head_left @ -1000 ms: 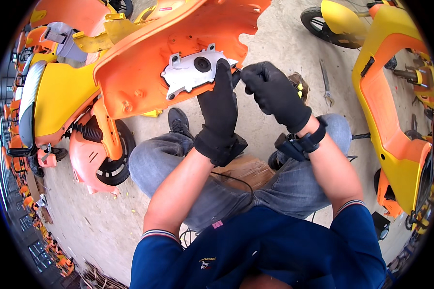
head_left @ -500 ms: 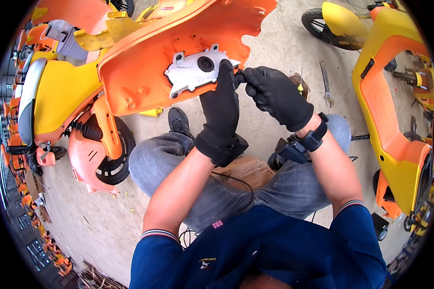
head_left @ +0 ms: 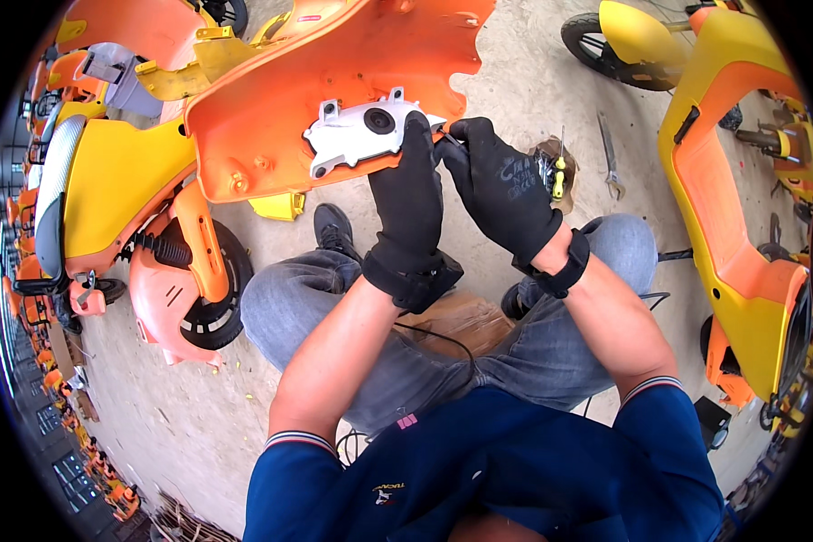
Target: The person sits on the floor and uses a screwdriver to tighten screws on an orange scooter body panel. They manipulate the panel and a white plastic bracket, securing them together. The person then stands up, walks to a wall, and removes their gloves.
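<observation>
A large orange plastic panel (head_left: 244, 126) is held up in front of me. A white lamp-like housing (head_left: 357, 140) with a round black centre sits against its inner face. My left hand (head_left: 406, 194), in a black glove, is closed on the panel's lower edge, with the thumb up against the housing. Just right of the housing, my right hand (head_left: 506, 185), also gloved in black, pinches a thin dark piece (head_left: 448, 138) near the housing's pointed end. What kind of piece it is cannot be made out, as the fingers cover most of it.
On the floor at right lie a wrench (head_left: 611, 154) and a yellow-handled screwdriver (head_left: 559, 176) beside small loose parts. A yellow-and-orange scooter body (head_left: 709, 190) stands further right. To the left is a yellow scooter (head_left: 122, 181) with a wheel (head_left: 221, 289). Brown cardboard (head_left: 456, 321) lies between my legs.
My right hand has turned so that the back of its glove shows, staying near the housing's end. The panel, with the housing, has shifted slightly left and tilted.
</observation>
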{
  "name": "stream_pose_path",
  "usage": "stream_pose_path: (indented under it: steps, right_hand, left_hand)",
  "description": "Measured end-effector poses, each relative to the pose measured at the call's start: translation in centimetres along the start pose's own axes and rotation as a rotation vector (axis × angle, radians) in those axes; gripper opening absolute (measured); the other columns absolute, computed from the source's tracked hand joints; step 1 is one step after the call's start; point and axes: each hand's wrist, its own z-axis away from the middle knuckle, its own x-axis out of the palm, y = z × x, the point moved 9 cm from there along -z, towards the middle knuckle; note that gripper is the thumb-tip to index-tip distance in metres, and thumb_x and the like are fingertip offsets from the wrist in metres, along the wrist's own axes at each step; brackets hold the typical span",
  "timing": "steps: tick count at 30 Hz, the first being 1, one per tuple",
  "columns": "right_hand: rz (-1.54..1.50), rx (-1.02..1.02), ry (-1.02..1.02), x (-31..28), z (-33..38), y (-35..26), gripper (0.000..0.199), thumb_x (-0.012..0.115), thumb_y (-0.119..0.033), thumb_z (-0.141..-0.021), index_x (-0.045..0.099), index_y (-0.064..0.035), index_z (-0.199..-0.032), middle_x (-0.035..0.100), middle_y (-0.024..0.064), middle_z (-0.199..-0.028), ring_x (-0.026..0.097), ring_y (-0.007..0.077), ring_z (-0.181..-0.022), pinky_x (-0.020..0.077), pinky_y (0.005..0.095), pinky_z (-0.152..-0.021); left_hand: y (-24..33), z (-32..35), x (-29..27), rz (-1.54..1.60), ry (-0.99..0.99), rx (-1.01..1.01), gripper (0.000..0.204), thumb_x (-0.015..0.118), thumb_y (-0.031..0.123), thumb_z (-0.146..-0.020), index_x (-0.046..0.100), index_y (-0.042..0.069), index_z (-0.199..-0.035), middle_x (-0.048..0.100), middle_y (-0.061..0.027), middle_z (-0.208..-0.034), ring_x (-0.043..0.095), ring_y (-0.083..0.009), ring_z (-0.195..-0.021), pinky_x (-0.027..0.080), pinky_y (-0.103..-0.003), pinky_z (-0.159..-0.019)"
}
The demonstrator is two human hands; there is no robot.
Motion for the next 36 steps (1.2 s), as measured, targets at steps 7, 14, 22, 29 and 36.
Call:
stream_pose_path:
  steps: [7, 14, 22, 29, 36]
  right_hand:
    - [-0.626, 0.374, -0.074, 1.4, -0.2, 3.1, 0.026, 0.055, -0.023, -0.098, 0.054, 0.0014, -0.107, 0.063, 0.0093, -0.078, 0.056, 0.0164, -0.053, 0.0461, 0.0312, -0.050]
    - [-1.106, 0.704, -0.282, 2.7, 0.9, 3.6, 0.029, 0.057, -0.027, -0.097, 0.057, -0.0004, -0.108, 0.058, 0.0033, -0.076, 0.044, 0.0030, -0.050, 0.0348, 0.0203, -0.043]
    - [-0.690, 0.584, -0.163, -0.9, 0.0, 4.0, 0.035, 0.055, -0.026, -0.098, 0.056, -0.0102, -0.129, 0.058, 0.0028, -0.080, 0.049, 0.0062, -0.058, 0.0440, 0.0227, -0.050]
    - [-0.534, 0.441, 0.154, -6.2, -1.3, 6.6, 0.036, 0.062, -0.030, -0.094, 0.064, -0.0055, -0.120, 0.059, 0.0052, -0.087, 0.056, 0.0100, -0.070, 0.0485, 0.0252, -0.062]
    - [-0.055, 0.278, -0.006, -6.0, -1.8, 5.9, 0.042, 0.068, -0.038, -0.086, 0.067, 0.0011, -0.100, 0.063, 0.0164, -0.082, 0.060, 0.0230, -0.078, 0.0475, 0.0361, -0.068]
  left_hand:
    - [0.6, 0.4, -0.2, -0.355, -0.104, 0.214, 0.038, 0.052, -0.002, -0.096, 0.052, -0.004, -0.135, 0.067, -0.0211, -0.108, 0.068, -0.0225, -0.087, 0.052, -0.032, -0.071]
    - [-0.2, 0.3, -0.3, -0.267, -0.072, 0.190, 0.040, 0.052, -0.002, -0.096, 0.050, -0.004, -0.136, 0.066, -0.0201, -0.108, 0.068, -0.0241, -0.090, 0.055, -0.033, -0.075]
    - [-2.7, -2.6, -1.9, 0.398, -0.047, -0.111, 0.023, 0.052, 0.001, -0.099, 0.056, -0.004, -0.121, 0.056, -0.0102, -0.118, 0.059, -0.0169, -0.109, 0.057, -0.036, -0.093]
    - [-1.7, -1.9, -2.1, 0.130, -0.182, 0.148, 0.031, 0.071, -0.006, -0.083, 0.058, -0.003, -0.112, 0.065, -0.0129, -0.106, 0.066, -0.0208, -0.097, 0.056, -0.031, -0.086]
    - [-0.5, -1.3, -0.5, 0.010, -0.384, -0.054, 0.023, 0.065, 0.005, -0.090, 0.060, -0.002, -0.111, 0.065, -0.0092, -0.102, 0.067, -0.0180, -0.095, 0.057, -0.029, -0.081]
